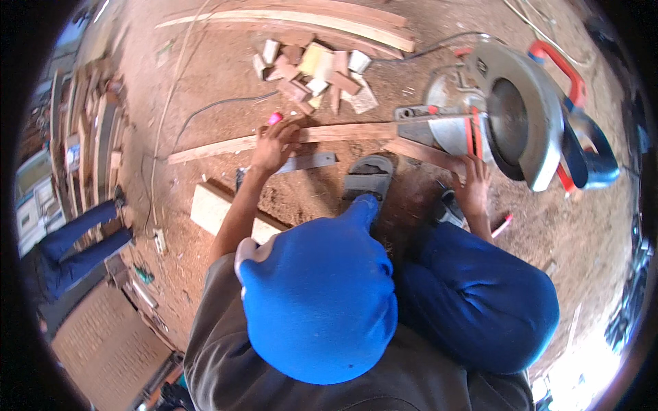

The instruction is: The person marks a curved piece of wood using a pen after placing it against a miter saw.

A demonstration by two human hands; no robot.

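Note:
My left hand [277, 146] grips a long, narrow wooden strip [349, 132] from above. The strip's right end lies at the fence of a miter saw [514, 118]. Just beyond my left fingers is a small pink object [276, 118]. My right hand [470, 180] has its fingers on the right end of a shorter wooden piece [421, 151], which slants along the near side of the saw's base. The saw's round blade guard stands right of that hand. A flat metal piece, perhaps a square's blade [308, 162], lies nearer me than the strip.
Wood offcuts [321, 69] lie heaped beyond the strip, with long boards [308, 19] farther back. A black cable [221, 101] crosses the dusty ground. Near my left forearm is a pale wood block [211, 205]. Another person's blue-trousered legs [82, 241] and stacked lumber [100, 144] are at left.

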